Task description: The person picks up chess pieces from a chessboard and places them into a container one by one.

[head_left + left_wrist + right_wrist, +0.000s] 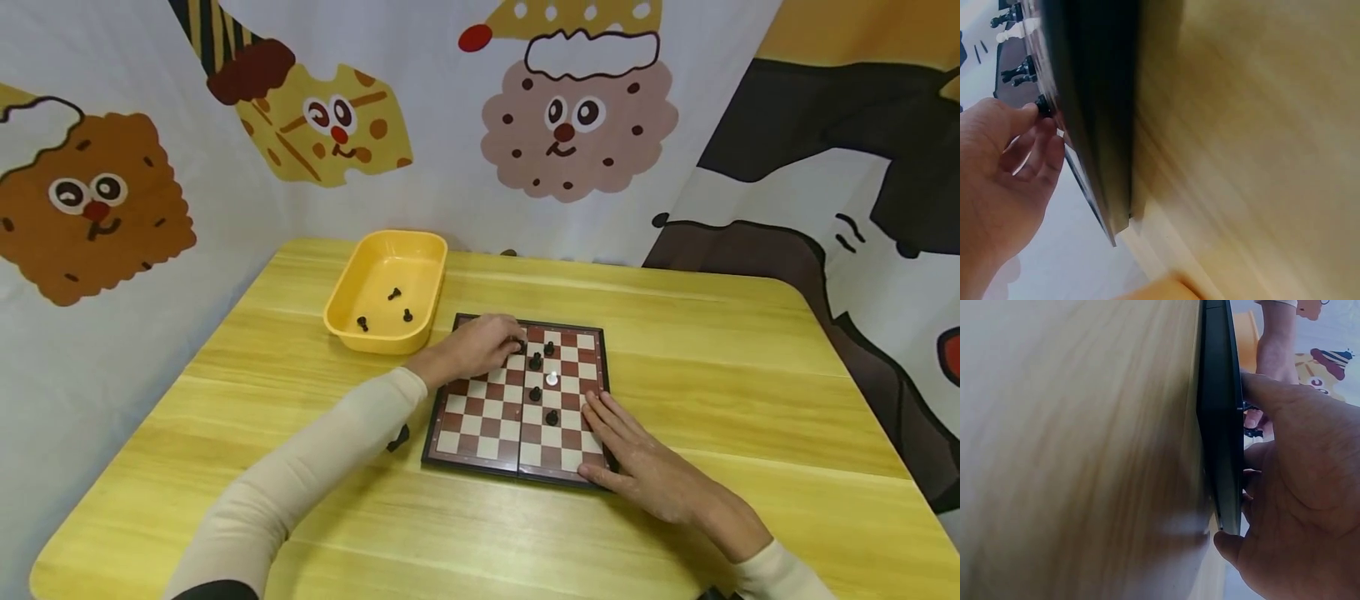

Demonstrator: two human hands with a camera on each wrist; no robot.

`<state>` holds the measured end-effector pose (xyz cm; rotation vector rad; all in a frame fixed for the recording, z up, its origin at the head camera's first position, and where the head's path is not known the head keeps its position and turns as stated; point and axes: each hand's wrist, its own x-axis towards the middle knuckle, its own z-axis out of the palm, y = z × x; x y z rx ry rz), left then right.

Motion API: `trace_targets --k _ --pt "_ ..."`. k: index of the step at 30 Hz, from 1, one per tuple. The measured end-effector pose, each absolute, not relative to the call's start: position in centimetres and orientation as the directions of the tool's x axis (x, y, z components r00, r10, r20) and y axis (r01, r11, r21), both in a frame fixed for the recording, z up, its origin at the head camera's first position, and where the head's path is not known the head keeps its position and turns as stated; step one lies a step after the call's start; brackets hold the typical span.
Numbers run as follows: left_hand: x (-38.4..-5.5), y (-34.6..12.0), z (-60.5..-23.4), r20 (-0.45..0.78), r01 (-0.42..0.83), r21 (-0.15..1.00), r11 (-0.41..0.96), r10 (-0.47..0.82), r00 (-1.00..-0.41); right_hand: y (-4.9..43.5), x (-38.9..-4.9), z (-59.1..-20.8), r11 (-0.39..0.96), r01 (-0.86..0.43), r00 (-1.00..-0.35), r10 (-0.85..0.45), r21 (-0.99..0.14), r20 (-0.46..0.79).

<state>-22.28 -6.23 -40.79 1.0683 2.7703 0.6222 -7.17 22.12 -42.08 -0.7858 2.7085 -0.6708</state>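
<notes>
A brown-and-cream chessboard (472,423) with a dark rim lies on the table. Over its far side, my left hand (480,343) pinches a small black chess piece (1042,105) between thumb and fingertips, low against the squares. Right of that hand stand several black chess pieces (536,362) and one white chess piece (552,378). My right hand (648,467) rests on the board's right edge, its fingers extended over the border squares. In the right wrist view, the board's dark side (1219,381) runs along the palm.
A yellow tray (382,343) at the back left holds a few black pieces (394,293). Another dark object (399,438) lies left of the board, partly behind the left forearm. A cartoon-printed cloth (450,208) hangs behind the wooden table (712,333).
</notes>
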Motion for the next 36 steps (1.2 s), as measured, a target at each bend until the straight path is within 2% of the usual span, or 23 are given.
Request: trace_targets --k 8,15,28,36 --pt "-22.0 -6.2 -40.4 0.002 0.585 0.397 0.707 0.637 -0.771 21.9 -7.1 -42.0 0.755 -0.450 -0.826 -0.555 -0.477 -0.099" --pt "-21.9 -6.4 -39.7 0.024 0.636 0.302 0.710 0.661 -0.750 21.7 -7.0 -41.8 0.761 -0.455 -0.829 -0.552 -0.463 -0.094" --pt "-22.4 -8.1 -38.2 0.047 0.662 0.225 0.715 0.670 -0.741 21.7 -7.1 -41.7 0.767 -0.456 -0.823 -0.556 -0.452 -0.113" --pt "-22.4 -9.4 -36.9 0.038 0.632 0.191 0.751 0.638 -0.769 21.7 -7.0 -41.7 0.756 -0.436 -0.821 -0.556 -0.489 -0.128"
